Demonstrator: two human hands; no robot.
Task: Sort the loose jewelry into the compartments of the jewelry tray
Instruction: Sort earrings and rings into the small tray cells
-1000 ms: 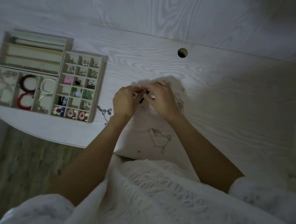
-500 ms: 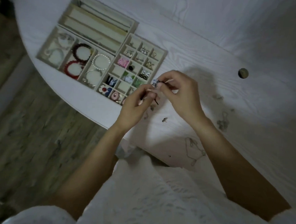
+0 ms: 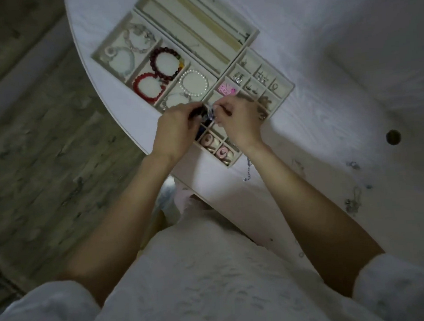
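Observation:
The beige jewelry tray (image 3: 250,37) lies on the white table, with bracelets in its large compartments and earrings in its small squares. Both hands hover over the small-square section. My left hand (image 3: 177,130) and my right hand (image 3: 238,121) pinch a small dark-and-silver earring (image 3: 209,112) between their fingertips, just above the squares. Which square lies under it is hidden by the fingers. Pink round pieces (image 3: 210,140) sit in the near squares. A loose silver chain (image 3: 248,169) lies on the table right beside the tray's near corner.
More loose jewelry (image 3: 353,202) lies scattered on the table at the right, with small bits (image 3: 353,165) above it. A round cable hole (image 3: 393,137) is in the tabletop farther right. The table's curved edge (image 3: 120,118) runs close to the tray's left side; floor lies beyond.
Both hands have carried the small earring from the middle of the table leftward to over the tray's small squares. The view has swung so the tray sits under the hands.

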